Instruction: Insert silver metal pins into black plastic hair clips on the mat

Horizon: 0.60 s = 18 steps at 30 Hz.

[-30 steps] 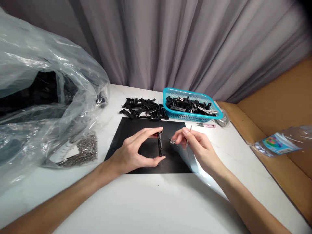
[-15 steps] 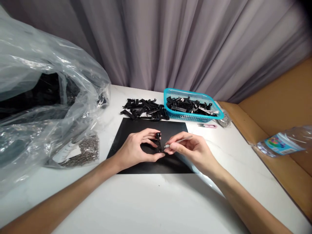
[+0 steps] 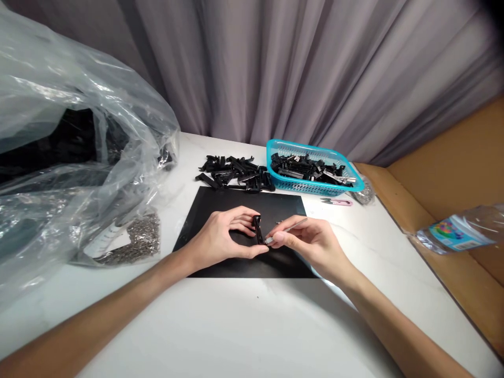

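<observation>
Between thumb and fingertips, my left hand (image 3: 232,233) grips a slim black plastic part (image 3: 258,228), held upright over a black mat (image 3: 220,268). My right hand (image 3: 309,236) pinches a thin metal rod-like tool (image 3: 296,224) with a pale grey tip end (image 3: 269,240). That end meets the lower part of the black piece, or lies just beside it; the exact contact is too small to tell. Behind the mat lies a loose pile of similar black plastic parts (image 3: 240,170).
A blue basket (image 3: 315,187) with more black parts and some metal strips stands at the back right. Near it lie pink-handled thread snips (image 3: 336,201). Large plastic bags (image 3: 134,131) and a bag of small metal pieces (image 3: 137,241) fill the left. A bottle (image 3: 452,231) lies in a cardboard box (image 3: 433,178).
The tool's pale end has come closer to the lower end of the black part, which tilts slightly more. The whole view has shifted a little.
</observation>
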### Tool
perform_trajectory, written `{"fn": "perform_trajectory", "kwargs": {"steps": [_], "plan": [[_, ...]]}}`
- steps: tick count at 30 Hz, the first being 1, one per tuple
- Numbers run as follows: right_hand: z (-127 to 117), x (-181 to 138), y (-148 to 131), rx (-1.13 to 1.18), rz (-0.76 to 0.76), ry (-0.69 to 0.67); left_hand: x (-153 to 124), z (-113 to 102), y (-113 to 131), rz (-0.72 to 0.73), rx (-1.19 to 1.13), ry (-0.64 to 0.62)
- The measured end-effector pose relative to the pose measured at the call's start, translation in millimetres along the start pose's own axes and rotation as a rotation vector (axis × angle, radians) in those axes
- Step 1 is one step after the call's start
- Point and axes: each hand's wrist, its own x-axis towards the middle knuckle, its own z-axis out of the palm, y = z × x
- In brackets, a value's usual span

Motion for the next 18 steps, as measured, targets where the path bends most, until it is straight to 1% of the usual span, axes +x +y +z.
{"fn": "perform_trajectory", "kwargs": {"steps": [13,18], "plan": [[-2.6,-2.0,3.9,-0.060,0.030,-0.023,-0.8,0.6,-0.9,0.070,0.089,0.011],[-3.5,-1.7,3.1,-0.086,0.033,-0.046,-0.8,-0.2,0.0,0.069,0.106,0.014]]}}
